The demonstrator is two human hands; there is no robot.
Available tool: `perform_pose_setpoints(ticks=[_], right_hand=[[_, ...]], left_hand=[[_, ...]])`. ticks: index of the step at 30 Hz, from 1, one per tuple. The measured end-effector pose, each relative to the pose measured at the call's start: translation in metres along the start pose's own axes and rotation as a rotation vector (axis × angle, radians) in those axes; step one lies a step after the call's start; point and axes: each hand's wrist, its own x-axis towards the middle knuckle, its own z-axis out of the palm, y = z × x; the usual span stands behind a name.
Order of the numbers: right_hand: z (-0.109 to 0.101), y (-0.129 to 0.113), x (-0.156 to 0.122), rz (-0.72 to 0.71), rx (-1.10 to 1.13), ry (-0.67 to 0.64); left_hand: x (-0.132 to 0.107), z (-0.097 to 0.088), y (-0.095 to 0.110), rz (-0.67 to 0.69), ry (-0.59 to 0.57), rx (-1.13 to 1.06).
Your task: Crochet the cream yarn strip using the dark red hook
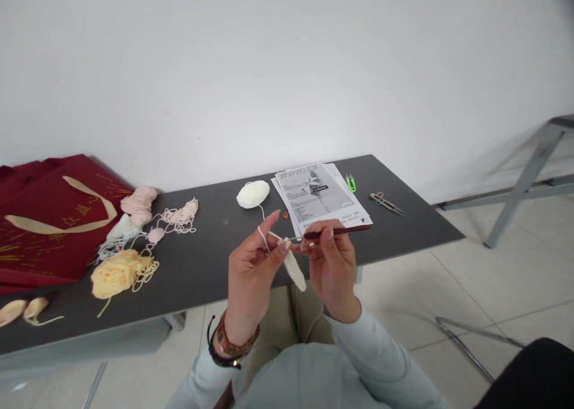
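Note:
My left hand (255,265) pinches a white crochet piece (295,270), which hangs down between my hands. White yarn runs over my raised left index finger and back to a white yarn ball (253,194) on the table. In my right hand (332,265) is a crochet hook (338,232) with a dark red handle, held almost level. Its thin metal shaft points left and meets the top of the white piece at my left fingertips. Whether a loop sits on the hook tip is too small to tell.
Printed sheets (320,197), green thread snips (350,183), small scissors (386,204) and an orange stitch marker (286,216) lie on the dark table (206,259). Leftward are pink yarn (139,203), yellow yarn (117,272) and a red bag (45,217). A wall stands behind.

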Motion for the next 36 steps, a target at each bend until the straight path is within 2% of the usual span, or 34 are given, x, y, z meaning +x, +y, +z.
perform_pose_setpoints(ticks=[7,17,26,31,36], right_hand=[[-0.0013,-0.0006,0.0,-0.071,-0.015,-0.055],[-0.0046,-0.0011,-0.0045,-0.467,-0.295,-0.105],[-0.0054,0.0021,-0.0054,-0.542,-0.353,-0.084],[-0.0049,0.0022,-0.0074,-0.504,-0.342,-0.064],[-0.0053,0.0046,-0.0063,-0.229,-0.159,-0.028]], left_hand=[[-0.0007,0.0009,0.0018,0.047,-0.027,0.025],[-0.0046,-0.0035,-0.0038,0.169,0.031,0.196],[-0.0047,0.0,-0.0059,0.163,0.074,0.156],[-0.0028,0.0009,-0.0049,0.147,0.042,0.113],[0.0004,0.0002,-0.0035,0.09,0.03,0.075]])
